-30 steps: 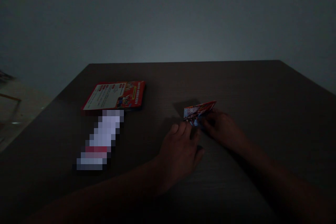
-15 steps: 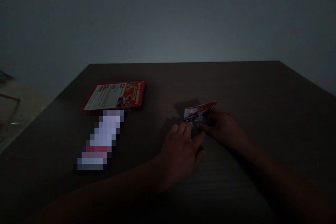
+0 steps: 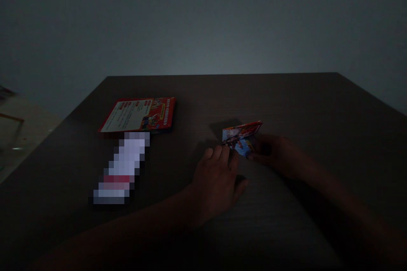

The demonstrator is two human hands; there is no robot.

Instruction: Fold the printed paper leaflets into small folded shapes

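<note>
Currently, folded card (image 3: 241, 134) sits on table (image 3: 273, 97), right of booklet (image 3: 129, 115), one flap raised. Left hand (image 3: 216, 178) palm down, fingers stretched forward toward card's near-left edge, thumb spread apart; no clamp seen, contact unclear. Right hand (image 3: 276, 154) angled in from right, thumb by card's near-right corner, fingers curled; cannot tell whether they pinch it. Right fingertips lost in shadow. Card's print too dark to read. Bright strip (image 3: 122, 165) pixelated. Forearms (image 3: 152, 214) fade into darkness.
</note>
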